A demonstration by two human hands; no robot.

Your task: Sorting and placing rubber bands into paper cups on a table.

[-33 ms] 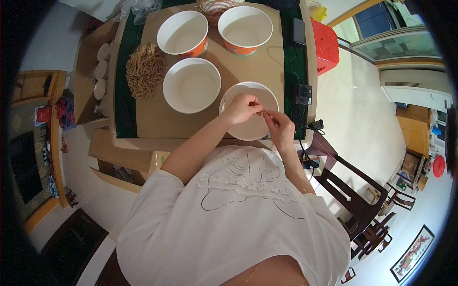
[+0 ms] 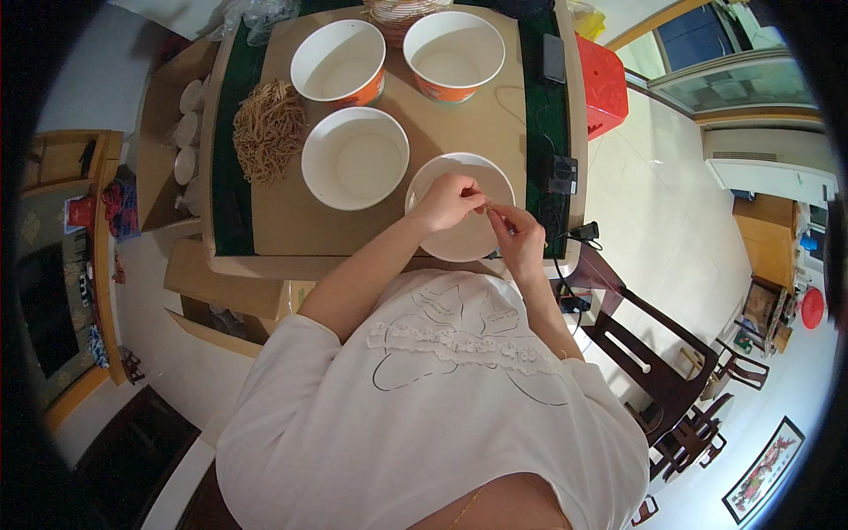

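My left hand [image 2: 449,202] and my right hand [image 2: 523,240] meet over a white paper tub [image 2: 464,243] at the table's near edge. On both hands, thumb and fingers are pinched together and the fingertips almost touch. Whatever lies between them is too small to make out. Up and left of this tub stands a second white tub [image 2: 356,159]. Farther back are a tub with an orange outside on the left [image 2: 338,64] and a similar tub on the right [image 2: 454,57]. The insides of these tubs look plain white.
A tangle of thin brown strands [image 2: 269,132] lies at the table's left. Behind the tubs sits a woven basket [image 2: 406,11]. Black devices and cables [image 2: 560,175] line the right edge. A red stool [image 2: 601,87], a dark wooden chair [image 2: 654,362] and open cardboard boxes [image 2: 221,287] surround the table.
The tub under my hands sits very slightly differently, its rim a touch lower in the picture. Both hands keep their pinch in the same place.
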